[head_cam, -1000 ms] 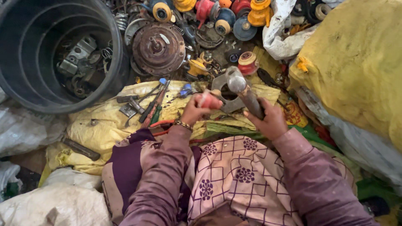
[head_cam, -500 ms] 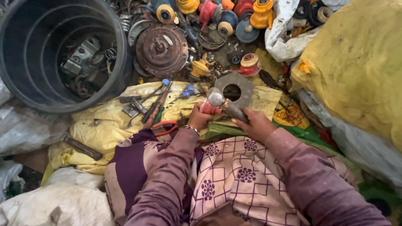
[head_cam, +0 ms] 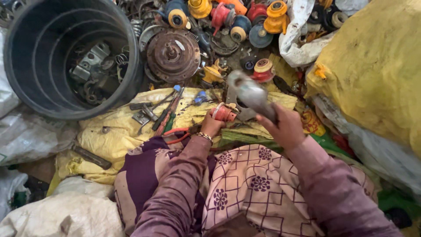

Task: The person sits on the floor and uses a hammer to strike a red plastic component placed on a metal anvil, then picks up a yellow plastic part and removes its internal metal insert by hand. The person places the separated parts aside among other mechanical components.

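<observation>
With the right hand (head_cam: 287,127) closed round a raised hammer (head_cam: 252,94) just above the small red part (head_cam: 224,113) pinched in the left hand (head_cam: 211,125), a crooked blow could strike those fingers.

The bucket (head_cam: 66,57) stands far left, metal scraps (head_cam: 90,72) inside it. Right of it lies a brake drum (head_cam: 173,55). Hand tools (head_cam: 160,112) lie on a sack (head_cam: 109,136) nearer.
</observation>
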Demonstrator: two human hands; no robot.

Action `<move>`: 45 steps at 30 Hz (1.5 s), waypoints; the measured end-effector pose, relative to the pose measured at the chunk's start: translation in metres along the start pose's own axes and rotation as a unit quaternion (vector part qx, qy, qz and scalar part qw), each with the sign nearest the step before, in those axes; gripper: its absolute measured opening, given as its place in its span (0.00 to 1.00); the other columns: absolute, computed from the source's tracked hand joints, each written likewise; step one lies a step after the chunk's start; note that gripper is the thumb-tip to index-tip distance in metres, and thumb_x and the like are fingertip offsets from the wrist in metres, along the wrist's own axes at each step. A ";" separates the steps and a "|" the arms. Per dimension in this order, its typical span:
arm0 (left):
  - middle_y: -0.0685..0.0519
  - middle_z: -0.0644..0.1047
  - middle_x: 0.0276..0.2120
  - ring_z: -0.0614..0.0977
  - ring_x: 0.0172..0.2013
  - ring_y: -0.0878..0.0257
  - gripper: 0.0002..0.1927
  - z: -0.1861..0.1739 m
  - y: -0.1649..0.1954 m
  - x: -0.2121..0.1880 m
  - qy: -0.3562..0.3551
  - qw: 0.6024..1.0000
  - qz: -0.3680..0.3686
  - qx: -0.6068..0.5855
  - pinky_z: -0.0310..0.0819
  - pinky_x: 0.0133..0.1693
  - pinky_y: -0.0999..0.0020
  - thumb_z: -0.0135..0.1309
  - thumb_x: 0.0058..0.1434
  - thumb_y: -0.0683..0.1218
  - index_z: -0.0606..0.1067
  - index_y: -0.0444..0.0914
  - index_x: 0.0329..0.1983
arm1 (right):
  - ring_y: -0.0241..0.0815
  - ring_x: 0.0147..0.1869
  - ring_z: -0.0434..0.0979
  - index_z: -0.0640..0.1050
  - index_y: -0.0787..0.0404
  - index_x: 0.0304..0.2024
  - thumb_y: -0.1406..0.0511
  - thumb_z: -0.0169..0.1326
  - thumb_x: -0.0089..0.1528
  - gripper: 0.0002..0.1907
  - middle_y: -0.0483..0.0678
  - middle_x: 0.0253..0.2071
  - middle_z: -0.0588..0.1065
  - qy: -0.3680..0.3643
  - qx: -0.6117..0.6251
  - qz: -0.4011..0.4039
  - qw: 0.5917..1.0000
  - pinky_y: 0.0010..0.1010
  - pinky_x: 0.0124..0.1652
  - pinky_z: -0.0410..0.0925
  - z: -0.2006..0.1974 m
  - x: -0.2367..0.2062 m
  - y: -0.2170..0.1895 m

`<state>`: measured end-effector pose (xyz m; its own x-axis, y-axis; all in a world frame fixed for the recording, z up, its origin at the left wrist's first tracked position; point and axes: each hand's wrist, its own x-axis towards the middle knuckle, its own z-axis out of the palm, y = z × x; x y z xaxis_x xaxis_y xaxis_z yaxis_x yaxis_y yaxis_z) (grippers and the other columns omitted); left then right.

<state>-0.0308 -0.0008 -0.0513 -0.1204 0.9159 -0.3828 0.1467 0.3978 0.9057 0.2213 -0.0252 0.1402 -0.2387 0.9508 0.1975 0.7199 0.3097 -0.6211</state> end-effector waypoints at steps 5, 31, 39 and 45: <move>0.51 0.81 0.38 0.83 0.38 0.60 0.31 0.005 -0.010 0.004 0.013 1.000 0.011 -0.011 0.79 0.43 0.65 0.66 0.35 0.40 0.74 0.37 0.47 | 0.51 0.33 0.84 0.79 0.61 0.41 0.46 0.57 0.62 0.25 0.56 0.32 0.80 -0.055 0.023 0.032 0.998 0.41 0.36 0.76 0.009 0.001 -0.010; 0.44 0.76 0.58 0.79 0.57 0.51 0.45 -0.007 0.004 -0.008 0.000 0.985 0.150 -0.083 0.77 0.54 0.59 0.64 0.45 0.43 0.63 0.41 0.69 | 0.63 0.37 0.81 0.79 0.65 0.37 0.42 0.56 0.60 0.31 0.63 0.33 0.79 -0.131 -0.088 0.151 0.976 0.50 0.40 0.73 0.041 0.006 0.045; 0.41 0.73 0.51 0.77 0.53 0.44 0.38 -0.025 0.054 -0.046 0.073 0.925 0.348 0.136 0.72 0.55 0.55 0.69 0.45 0.42 0.65 0.36 0.58 | 0.44 0.20 0.79 0.78 0.66 0.37 0.47 0.57 0.64 0.26 0.53 0.19 0.75 -0.020 0.040 0.193 0.980 0.40 0.25 0.71 -0.001 0.009 0.021; 0.41 0.70 0.50 0.73 0.51 0.41 0.32 -0.015 0.044 -0.043 0.124 0.843 0.436 0.290 0.68 0.54 0.47 0.69 0.49 0.44 0.65 0.38 0.54 | 0.47 0.21 0.79 0.78 0.64 0.35 0.47 0.57 0.64 0.25 0.53 0.19 0.75 -0.029 0.017 0.164 0.986 0.41 0.26 0.70 0.003 0.005 0.022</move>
<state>-0.0341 -0.0234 0.0075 0.0911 0.8627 0.4975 0.7325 -0.3965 0.5534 0.2345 -0.0139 0.1249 -0.0346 0.9975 -0.0621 0.7423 -0.0159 -0.6698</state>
